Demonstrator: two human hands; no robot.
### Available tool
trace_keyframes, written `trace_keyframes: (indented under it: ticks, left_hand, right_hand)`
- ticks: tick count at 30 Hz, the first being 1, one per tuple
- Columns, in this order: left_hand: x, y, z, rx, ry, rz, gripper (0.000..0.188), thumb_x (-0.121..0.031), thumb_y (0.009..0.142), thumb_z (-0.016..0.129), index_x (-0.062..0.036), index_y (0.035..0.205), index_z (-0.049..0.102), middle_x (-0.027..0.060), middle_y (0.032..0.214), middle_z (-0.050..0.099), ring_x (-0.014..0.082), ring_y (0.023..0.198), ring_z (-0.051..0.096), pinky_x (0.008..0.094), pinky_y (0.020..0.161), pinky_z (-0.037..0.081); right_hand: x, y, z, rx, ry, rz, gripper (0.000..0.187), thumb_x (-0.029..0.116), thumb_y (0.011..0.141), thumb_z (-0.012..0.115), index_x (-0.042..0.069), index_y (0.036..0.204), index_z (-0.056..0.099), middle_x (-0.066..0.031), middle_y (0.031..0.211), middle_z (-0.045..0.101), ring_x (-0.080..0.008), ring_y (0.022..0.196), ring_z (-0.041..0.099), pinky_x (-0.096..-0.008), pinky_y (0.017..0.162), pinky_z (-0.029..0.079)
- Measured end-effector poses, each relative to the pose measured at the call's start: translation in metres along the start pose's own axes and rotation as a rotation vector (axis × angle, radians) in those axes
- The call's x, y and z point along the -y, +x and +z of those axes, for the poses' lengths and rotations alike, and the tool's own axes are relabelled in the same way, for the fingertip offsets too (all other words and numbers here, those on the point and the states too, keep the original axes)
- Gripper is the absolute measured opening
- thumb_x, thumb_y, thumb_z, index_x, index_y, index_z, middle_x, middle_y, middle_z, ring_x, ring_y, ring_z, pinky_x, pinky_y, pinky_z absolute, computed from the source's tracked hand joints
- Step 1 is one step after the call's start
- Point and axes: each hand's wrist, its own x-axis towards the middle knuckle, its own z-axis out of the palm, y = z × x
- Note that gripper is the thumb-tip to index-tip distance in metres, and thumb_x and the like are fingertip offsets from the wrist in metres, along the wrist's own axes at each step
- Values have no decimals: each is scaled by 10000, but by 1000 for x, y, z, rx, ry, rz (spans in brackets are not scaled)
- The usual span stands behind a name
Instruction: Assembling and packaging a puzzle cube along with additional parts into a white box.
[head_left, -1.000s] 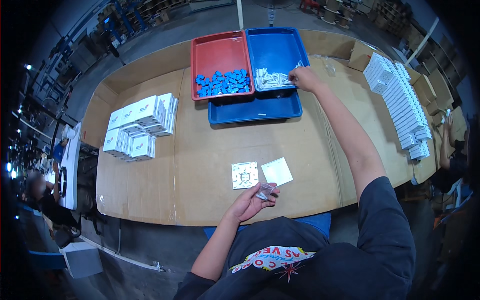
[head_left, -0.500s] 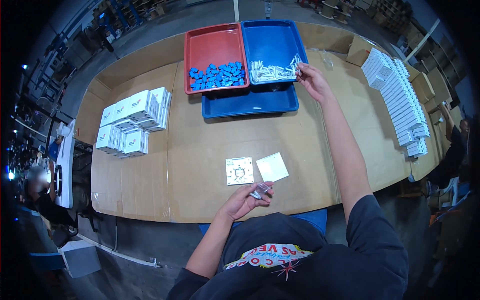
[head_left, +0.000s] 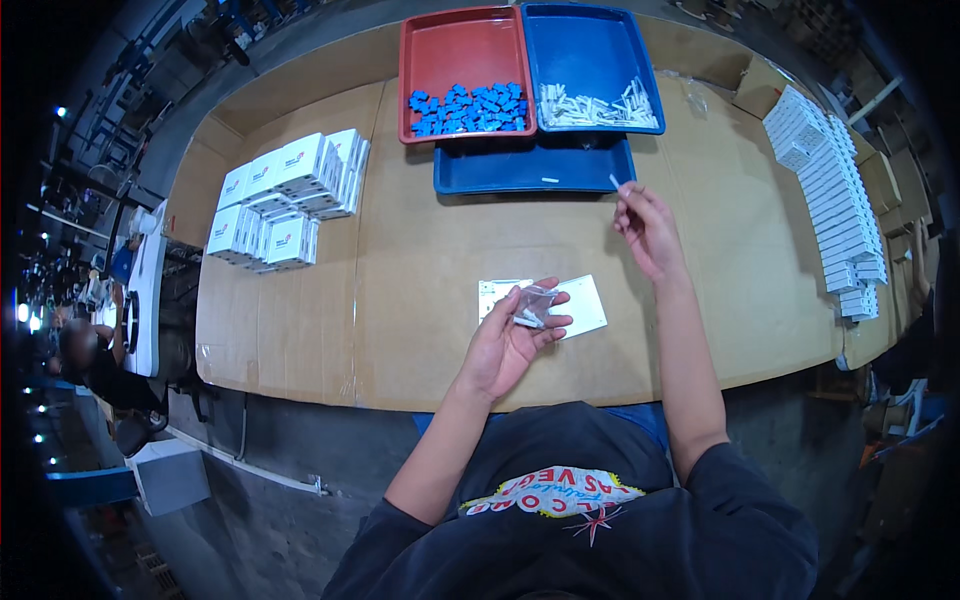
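My left hand [head_left: 506, 348], palm up, holds a small clear plastic bag [head_left: 537, 303] with a few small white pieces inside. My right hand [head_left: 648, 232] pinches a thin white stick-like piece [head_left: 614, 181] at the front right corner of the lower blue tray. Underneath the left hand lie two flat white square plates, partly covered by it: one with printed markings [head_left: 492, 291] and a plain one [head_left: 590, 305]. Similar white pieces [head_left: 585, 108] are heaped in the upper blue tray [head_left: 590, 45].
A red tray [head_left: 462, 50] holds blue plastic parts [head_left: 470, 110]. The lower blue tray [head_left: 480, 172] has one white piece in it. White boxes [head_left: 285, 200] are stacked at the left, with long rows of white boxes [head_left: 830, 195] at the right. Cardboard [head_left: 420, 320] covers the table.
My right hand has drawn back from the upper blue tray toward me with a white piece. My left hand has risen over the plates with the bag. The whole view has shifted.
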Motion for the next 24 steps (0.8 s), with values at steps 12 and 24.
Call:
trace_keyframes:
  ticks: [12, 24]
  left_hand:
    - [-1, -5, 6, -103, -80, 17, 527, -350, 1139, 402, 18, 1515, 433, 216, 1385, 622, 323, 1213, 668, 419, 1022, 569]
    - [9, -9, 10, -103, -49, -50, 490, -360, 1119, 474, -2, 1450, 518, 202, 1370, 647, 334, 1247, 652, 427, 1067, 538]
  right_hand:
    - [2, -80, 50, 213, -409, -105, 221, 116, 991, 719, -5, 1176, 733, -6, 938, 681, -40, 735, 555, -194, 663, 458]
    - [-5, -95, 70, 274, -594, -98, 133, 59, 929, 776, 9, 1049, 749, 7, 900, 722, -11, 756, 571, -194, 661, 453]
